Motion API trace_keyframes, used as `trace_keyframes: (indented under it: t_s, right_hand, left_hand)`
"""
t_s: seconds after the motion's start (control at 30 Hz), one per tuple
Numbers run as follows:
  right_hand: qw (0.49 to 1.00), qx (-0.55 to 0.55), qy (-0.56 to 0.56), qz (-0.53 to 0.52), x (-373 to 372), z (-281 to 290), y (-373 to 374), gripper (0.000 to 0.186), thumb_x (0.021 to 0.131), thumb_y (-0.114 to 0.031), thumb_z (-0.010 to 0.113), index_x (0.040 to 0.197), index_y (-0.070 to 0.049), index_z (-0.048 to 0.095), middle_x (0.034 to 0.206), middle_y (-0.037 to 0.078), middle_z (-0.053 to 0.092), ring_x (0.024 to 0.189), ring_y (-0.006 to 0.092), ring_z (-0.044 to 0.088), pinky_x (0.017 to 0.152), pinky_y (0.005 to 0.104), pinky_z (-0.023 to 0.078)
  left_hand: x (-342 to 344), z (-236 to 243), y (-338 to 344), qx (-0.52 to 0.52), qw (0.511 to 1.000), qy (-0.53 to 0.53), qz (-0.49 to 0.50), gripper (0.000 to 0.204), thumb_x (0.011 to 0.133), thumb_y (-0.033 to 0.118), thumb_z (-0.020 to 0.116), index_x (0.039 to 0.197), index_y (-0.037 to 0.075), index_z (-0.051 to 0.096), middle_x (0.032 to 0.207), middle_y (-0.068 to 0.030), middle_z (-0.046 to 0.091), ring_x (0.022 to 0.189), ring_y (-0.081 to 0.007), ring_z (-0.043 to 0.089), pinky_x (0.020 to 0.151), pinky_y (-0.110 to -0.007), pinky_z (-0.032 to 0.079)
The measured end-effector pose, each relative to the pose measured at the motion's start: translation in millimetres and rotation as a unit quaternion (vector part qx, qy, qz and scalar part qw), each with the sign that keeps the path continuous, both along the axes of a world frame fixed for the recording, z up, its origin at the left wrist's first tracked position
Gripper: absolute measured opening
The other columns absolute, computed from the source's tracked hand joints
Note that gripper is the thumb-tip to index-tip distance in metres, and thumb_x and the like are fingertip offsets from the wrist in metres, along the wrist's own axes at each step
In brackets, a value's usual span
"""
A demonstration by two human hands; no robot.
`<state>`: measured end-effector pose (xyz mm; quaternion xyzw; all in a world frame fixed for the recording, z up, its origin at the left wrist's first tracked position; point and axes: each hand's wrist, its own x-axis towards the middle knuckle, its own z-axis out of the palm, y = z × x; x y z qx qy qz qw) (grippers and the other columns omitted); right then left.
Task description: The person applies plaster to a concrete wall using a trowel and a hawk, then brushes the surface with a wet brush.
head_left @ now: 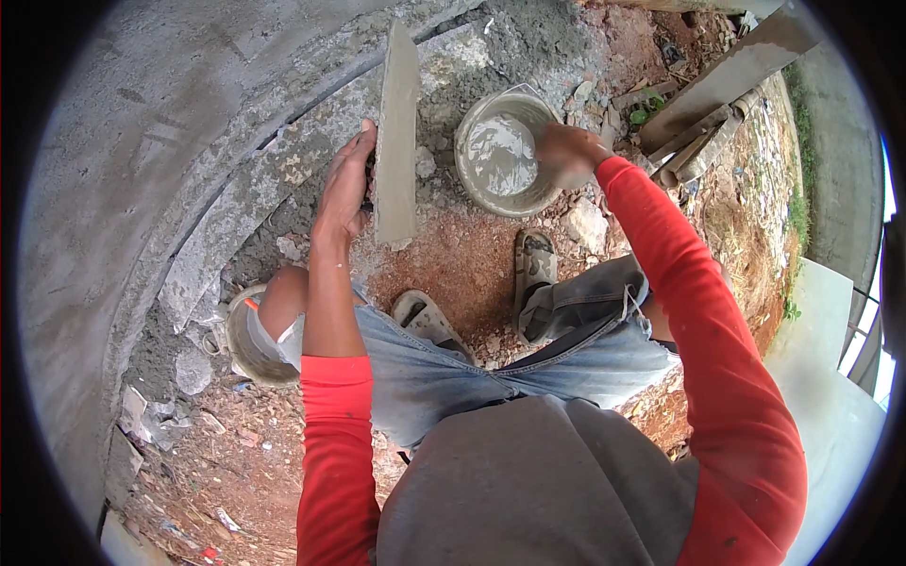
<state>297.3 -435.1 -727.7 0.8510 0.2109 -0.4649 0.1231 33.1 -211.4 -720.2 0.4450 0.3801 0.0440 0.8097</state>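
Note:
My left hand (347,184) grips a long, narrow board (396,113) coated in grey cement, held on edge at the middle-top of the view, with some fingertips hidden behind it. My right hand (566,151), smeared by motion, is at the right rim of a round bucket (501,156) of watery grey mix with a wire handle; what it holds, if anything, is unclear.
A curved concrete wall (104,236) and rough ledge run along the left. A second bucket (255,358) stands by my left knee. Boards and lengths of pipe (717,85) lie at upper right, near rubble (585,222). A pale sheet (812,321) lies at far right.

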Motion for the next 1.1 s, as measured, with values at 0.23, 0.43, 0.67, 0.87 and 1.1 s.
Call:
trace_keyframes:
  t_s: [0.23,0.43,0.67,0.87,1.1]
  right_hand:
    - [0.993,-0.049,0.038,0.104,-10,3,-18,0.037,0.087,-0.031,0.061,0.078,0.004,0.069,0.064,0.019,0.065,0.052,0.0258,0.065,0.058,0.0448,0.056]
    - [0.915,0.018,-0.178,0.361,-42,68,41,0.024,0.078,-0.018,0.070,0.099,-0.006,0.076,0.098,0.014,0.077,0.092,0.0289,0.075,0.078,0.0403,0.060]
    - [0.964,-0.006,-0.136,0.230,-7,-15,10,0.030,0.081,-0.018,0.066,0.107,-0.006,0.075,0.103,0.013,0.077,0.091,0.0276,0.076,0.078,0.0409,0.059]
    - [0.996,-0.046,0.036,0.070,2,-15,-2,0.024,0.084,-0.020,0.062,0.089,0.004,0.066,0.063,0.014,0.063,0.051,0.0243,0.061,0.050,0.0413,0.047]
    - [0.963,-0.016,0.196,-0.183,18,-32,-51,0.039,0.093,-0.041,0.067,0.088,-0.003,0.064,0.057,0.006,0.053,0.039,0.0152,0.047,0.035,0.0332,0.037]
  left_hand:
    - [0,-11,6,-0.014,0.999,0.012,-0.049,0.060,0.106,0.052,0.045,0.139,0.003,0.058,0.131,-0.0121,0.062,0.115,-0.0185,0.058,0.095,-0.035,0.049]
    - [10,-18,8,-0.020,0.997,0.019,-0.069,0.060,0.106,0.053,0.047,0.136,0.003,0.061,0.122,-0.0116,0.065,0.105,-0.0175,0.061,0.089,-0.035,0.051]
    - [21,-26,-4,-0.016,0.999,0.003,-0.033,0.046,0.102,0.059,0.053,0.096,0.015,0.067,0.063,0.0103,0.044,0.051,-0.0015,0.036,0.046,-0.021,0.028]
    - [12,-31,5,-0.028,0.996,0.030,-0.076,0.059,0.105,0.054,0.047,0.132,0.004,0.063,0.114,-0.0081,0.067,0.101,-0.0142,0.062,0.084,-0.033,0.052]
    - [9,-27,2,-0.022,0.998,0.024,-0.049,0.062,0.105,0.054,0.047,0.137,0.002,0.060,0.126,-0.0105,0.065,0.110,-0.0180,0.060,0.093,-0.034,0.049]
